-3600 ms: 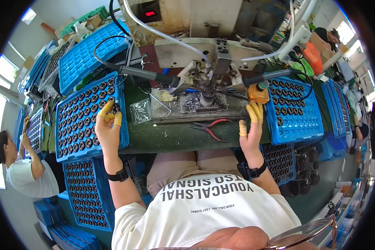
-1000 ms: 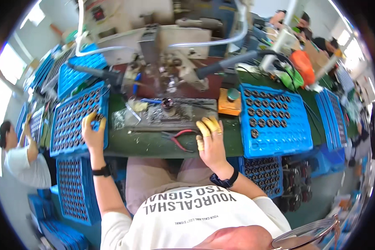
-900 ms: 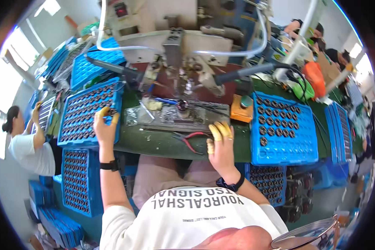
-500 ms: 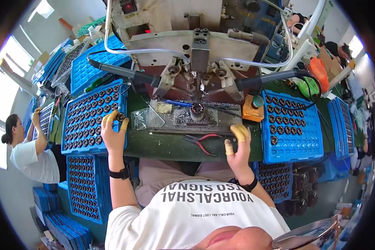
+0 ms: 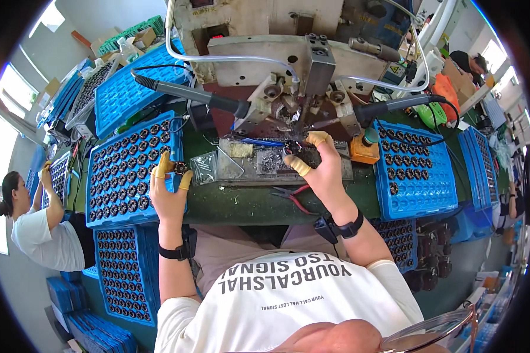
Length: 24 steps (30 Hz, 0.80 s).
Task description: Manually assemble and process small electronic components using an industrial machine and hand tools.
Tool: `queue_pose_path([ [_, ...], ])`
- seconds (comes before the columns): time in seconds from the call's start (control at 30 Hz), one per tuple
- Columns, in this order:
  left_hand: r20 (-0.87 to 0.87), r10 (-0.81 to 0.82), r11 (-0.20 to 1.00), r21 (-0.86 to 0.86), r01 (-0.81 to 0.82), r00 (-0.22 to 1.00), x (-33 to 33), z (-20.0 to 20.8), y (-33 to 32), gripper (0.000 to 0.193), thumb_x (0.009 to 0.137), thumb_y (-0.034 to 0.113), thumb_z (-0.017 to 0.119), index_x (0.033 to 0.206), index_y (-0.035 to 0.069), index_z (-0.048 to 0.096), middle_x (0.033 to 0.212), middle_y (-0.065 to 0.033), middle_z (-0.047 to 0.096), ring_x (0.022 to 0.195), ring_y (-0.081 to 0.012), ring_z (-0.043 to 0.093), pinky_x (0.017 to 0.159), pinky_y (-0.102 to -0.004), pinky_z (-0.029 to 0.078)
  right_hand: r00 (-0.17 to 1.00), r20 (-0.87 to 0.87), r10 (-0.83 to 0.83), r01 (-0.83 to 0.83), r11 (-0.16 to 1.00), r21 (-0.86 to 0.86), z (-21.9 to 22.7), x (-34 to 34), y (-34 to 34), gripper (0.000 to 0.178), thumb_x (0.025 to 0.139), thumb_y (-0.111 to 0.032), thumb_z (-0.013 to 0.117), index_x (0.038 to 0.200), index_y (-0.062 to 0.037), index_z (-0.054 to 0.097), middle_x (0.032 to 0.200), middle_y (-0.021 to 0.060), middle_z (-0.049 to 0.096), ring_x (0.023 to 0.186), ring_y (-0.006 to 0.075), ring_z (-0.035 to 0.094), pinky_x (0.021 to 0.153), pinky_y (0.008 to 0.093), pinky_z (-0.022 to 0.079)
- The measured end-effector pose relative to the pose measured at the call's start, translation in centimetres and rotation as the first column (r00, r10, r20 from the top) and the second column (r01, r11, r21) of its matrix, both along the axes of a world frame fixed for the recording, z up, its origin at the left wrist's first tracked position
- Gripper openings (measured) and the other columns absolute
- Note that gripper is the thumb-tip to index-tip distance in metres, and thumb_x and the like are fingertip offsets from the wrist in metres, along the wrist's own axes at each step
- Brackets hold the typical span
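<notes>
My left hand (image 5: 169, 191), with yellowish finger covers, pinches a small round black part with coppery segments (image 5: 181, 167) beside the right edge of the left blue tray (image 5: 121, 219). That tray holds rows of similar round parts. My right hand (image 5: 324, 167), also with finger covers, reaches in under the machine head (image 5: 320, 62). Its thumb and forefinger are apart on either side of another round part (image 5: 291, 147) in the fixture on the metal base plate (image 5: 253, 176). Contact between those fingers and that part cannot be made out.
Red-handled pliers (image 5: 297, 197) lie before the plate. An orange box (image 5: 364, 151) stands between the plate and a partly filled blue tray (image 5: 421, 203). Grey cabled handles (image 5: 203, 99) flank the machine head. A clear bag (image 5: 204, 167) lies by my left hand. A co-worker (image 5: 47, 226) sits at far left.
My right hand has moved forward and left, from the plate's front right edge to the fixture. My left hand has shifted slightly right, keeping its round part. The whole view has tilted a little.
</notes>
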<state>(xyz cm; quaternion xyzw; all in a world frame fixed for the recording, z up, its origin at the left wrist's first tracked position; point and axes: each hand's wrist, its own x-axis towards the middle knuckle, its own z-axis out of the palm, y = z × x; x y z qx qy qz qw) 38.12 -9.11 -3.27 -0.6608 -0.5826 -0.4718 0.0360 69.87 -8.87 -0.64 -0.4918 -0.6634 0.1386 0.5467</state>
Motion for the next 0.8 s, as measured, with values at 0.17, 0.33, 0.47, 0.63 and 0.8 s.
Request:
queue_pose_path([
  [0.17,-0.003,-0.010,0.991,0.134,0.010,1.000,-1.0,2.0,-1.0,0.044,0.069,0.009,0.082,0.110,0.004,0.066,0.104,-0.0102,0.064,0.091,-0.0246,0.061,0.080,-0.0328,0.050,0.999,-0.029,0.035,-0.033,0.997,0.070,0.6,0.9,-0.2,0.041,0.070,-0.019,0.084,0.101,-0.0029,0.063,0.102,0.0104,0.061,0.096,0.0251,0.059,0.086,0.0334,0.047],
  [0.33,0.038,-0.273,0.960,-0.058,0.275,0.961,6.1,6.3,-2.7,0.044,0.066,0.012,0.083,0.106,0.005,0.067,0.106,-0.0118,0.064,0.098,-0.0290,0.061,0.085,-0.0364,0.049,0.942,-0.333,0.039,-0.038,0.999,0.009,-3.0,5.1,-2.4,0.044,0.076,-0.013,0.080,0.112,-0.0007,0.058,0.110,0.0080,0.056,0.100,0.0181,0.056,0.090,0.0302,0.044],
  [0.47,0.130,-0.500,0.853,-0.097,0.513,0.856,12.9,5.8,0.4,0.041,0.067,0.014,0.083,0.104,0.006,0.067,0.104,-0.0127,0.064,0.099,-0.0312,0.060,0.086,-0.0377,0.049,0.958,-0.276,-0.080,0.085,0.996,0.006,-5.2,6.4,-5.0,0.042,0.078,-0.011,0.078,0.113,-0.0010,0.058,0.110,0.0074,0.055,0.101,0.0180,0.054,0.091,0.0296,0.043],
  [0.63,0.189,-0.606,0.775,-0.078,0.627,0.773,15.5,4.7,2.5,0.041,0.068,0.014,0.082,0.104,0.002,0.066,0.102,-0.0137,0.063,0.099,-0.0328,0.060,0.086,-0.0388,0.049,0.960,-0.249,-0.132,0.146,0.988,0.042,-6.4,6.8,-6.1,0.040,0.078,-0.010,0.078,0.112,-0.0011,0.058,0.108,0.0089,0.056,0.100,0.0210,0.055,0.091,0.0301,0.043],
  [0.8,0.239,-0.608,0.743,-0.165,0.648,0.757,15.3,4.4,3.2,0.046,0.069,0.015,0.083,0.106,-0.003,0.063,0.102,-0.0156,0.064,0.094,-0.0306,0.063,0.083,-0.0361,0.051,0.967,-0.208,-0.148,0.156,0.988,0.019,-6.4,6.7,-6.0,0.039,0.077,-0.009,0.078,0.111,-0.0010,0.059,0.109,0.0091,0.056,0.100,0.0213,0.055,0.091,0.0304,0.044],
])
